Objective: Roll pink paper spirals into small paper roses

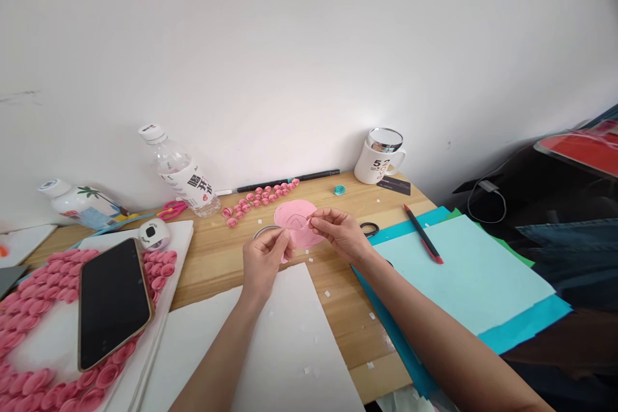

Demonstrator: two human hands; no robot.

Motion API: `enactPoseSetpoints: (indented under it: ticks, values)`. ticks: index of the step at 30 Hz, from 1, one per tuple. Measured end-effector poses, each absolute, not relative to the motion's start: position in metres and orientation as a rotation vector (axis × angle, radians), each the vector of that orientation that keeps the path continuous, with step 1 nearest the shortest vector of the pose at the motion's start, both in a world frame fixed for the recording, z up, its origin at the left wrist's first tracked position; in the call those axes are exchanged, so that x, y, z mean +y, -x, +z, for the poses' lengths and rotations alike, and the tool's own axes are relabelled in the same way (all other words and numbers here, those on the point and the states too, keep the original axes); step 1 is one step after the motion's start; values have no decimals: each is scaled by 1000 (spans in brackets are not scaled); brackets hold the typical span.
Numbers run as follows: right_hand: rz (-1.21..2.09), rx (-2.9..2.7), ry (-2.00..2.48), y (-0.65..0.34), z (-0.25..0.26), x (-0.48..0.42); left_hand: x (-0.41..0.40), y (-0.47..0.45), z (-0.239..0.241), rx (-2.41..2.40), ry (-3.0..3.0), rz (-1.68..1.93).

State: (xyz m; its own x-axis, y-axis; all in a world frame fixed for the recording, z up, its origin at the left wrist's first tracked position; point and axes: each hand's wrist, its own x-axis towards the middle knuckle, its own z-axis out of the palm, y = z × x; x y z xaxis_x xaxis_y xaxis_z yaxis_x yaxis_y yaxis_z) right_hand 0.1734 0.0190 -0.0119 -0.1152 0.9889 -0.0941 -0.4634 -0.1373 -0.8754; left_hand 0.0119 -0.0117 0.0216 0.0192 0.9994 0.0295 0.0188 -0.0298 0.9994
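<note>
Between my two hands stretches a thin pink paper strip (300,235). My left hand (265,261) is closed, pinching one end with thumb and fingers. The other end sits in the closed fingertips of my right hand (340,232). Just behind them lie pink paper spirals (293,211), flat on the table and partly covered by my fingers. A roll of tape (264,230) shows only its edge behind my left hand. Beside my right wrist the black handle of scissors (371,229) pokes out. Several small rolled pink paper roses (258,197) stand in rows farther back.
White board (203,341) lies under my forearms. At left, a phone (114,302) rests on a board of pink roses. A water bottle (186,174), a mug (374,161) and a teal paper roll (340,190) stand behind. Blue paper (463,270) with a pen (423,235) is at right.
</note>
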Motion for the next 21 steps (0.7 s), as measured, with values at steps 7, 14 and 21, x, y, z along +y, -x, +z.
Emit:
enactPoseSetpoints:
  ticks: [7,14,21]
  values:
    - [1534,-828,867,-172,-11,19,-11,-12,19,1204,-1274,1204]
    - [1582,-827,827,-171,-8,18,-11,-11,20,1226,-1237,1223]
    - [1575,-881,864,-173,-12,19,-11,-11,19,1206,-1271,1203]
